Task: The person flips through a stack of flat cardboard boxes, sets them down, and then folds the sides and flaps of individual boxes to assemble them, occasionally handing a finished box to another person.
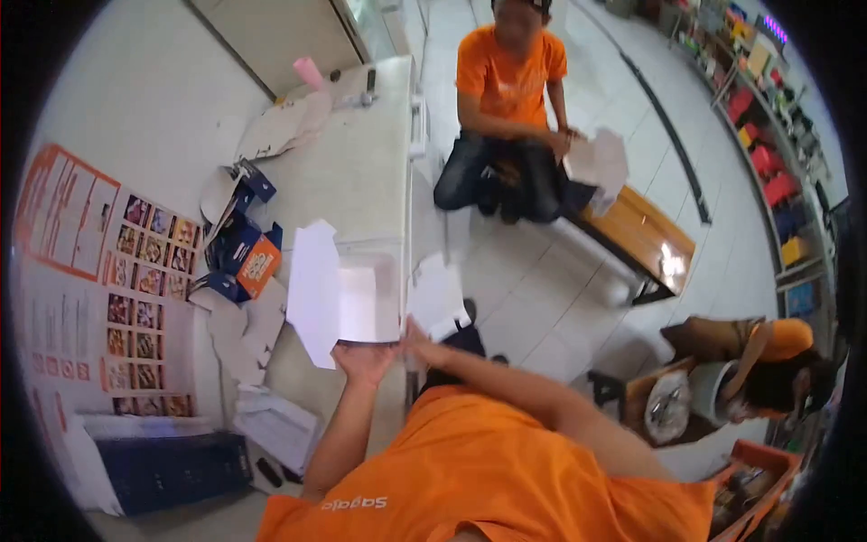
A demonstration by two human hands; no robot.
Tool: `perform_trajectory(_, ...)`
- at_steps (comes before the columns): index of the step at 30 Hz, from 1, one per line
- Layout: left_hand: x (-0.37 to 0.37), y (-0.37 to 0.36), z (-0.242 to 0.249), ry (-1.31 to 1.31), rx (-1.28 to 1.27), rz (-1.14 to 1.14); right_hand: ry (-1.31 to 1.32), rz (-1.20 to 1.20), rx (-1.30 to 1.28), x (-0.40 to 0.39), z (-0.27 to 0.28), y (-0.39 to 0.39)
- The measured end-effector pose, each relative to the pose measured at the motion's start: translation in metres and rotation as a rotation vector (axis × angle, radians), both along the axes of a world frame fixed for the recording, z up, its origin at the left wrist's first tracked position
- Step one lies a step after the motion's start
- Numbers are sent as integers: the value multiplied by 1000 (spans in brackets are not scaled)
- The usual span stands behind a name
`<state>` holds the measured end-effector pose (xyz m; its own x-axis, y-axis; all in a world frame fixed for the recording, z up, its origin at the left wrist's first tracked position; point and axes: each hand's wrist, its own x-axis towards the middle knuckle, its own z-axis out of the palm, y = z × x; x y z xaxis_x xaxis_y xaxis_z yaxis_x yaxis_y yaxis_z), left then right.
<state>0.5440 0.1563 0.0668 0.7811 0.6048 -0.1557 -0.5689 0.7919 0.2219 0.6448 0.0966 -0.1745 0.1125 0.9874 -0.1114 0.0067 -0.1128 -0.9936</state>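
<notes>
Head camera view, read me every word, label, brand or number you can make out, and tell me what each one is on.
Orange shirt: white lettering near the hem, upside down in this view, too distorted to read surely.
Orange-bordered poster: print too small to read.
Photo menu sheet: pictures with captions, blurred.
Blue and orange carton: a logo, unreadable.
White folded carton held by the left hand and right hand: no print visible.

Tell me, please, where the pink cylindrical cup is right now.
In the head view, the pink cylindrical cup stands at the far end of the long white counter, upper left of centre, beside loose white paper sheets.
</notes>
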Motion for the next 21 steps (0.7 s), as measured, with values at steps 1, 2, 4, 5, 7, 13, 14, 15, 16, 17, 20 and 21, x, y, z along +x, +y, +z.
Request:
perform_trajectory(1,-20,13,-23,48,-23,30,153,69,-88,17,49,-13)
perform_trajectory(2,-37,10,-19,74,-42,19,290,126,-186,34,99,-26)
perform_trajectory(4,-37,29,-18,-6,-72,100,310,54,-141,25,112,-31)
perform_trajectory(5,-43,40,-19,20,-62,118,104,-18,-254,18,106,-26)
perform_trajectory(7,-50,71,-36,56,-99,75,14,-162,-396,22,95,-11)
perform_trajectory(13,-40,170,-57,52,-140,-155,143,-117,-353,38,105,-7)
perform_trajectory(14,-38,180,-52,187,-255,-20,139,-133,-370,40,99,-9)
perform_trajectory(15,-37,186,-47,320,-377,119,174,-144,-376,41,103,-8)
perform_trajectory(16,-35,190,-40,390,-369,219,153,-109,-370,45,91,-8)
perform_trajectory(17,-31,186,-37,555,-341,342,265,-131,-311,50,79,-5)
perform_trajectory(20,-40,162,-57,985,-67,570,-229,-129,40,58,64,7)
perform_trajectory(21,-51,156,-60,1259,205,583,-320,-185,151,55,65,12)
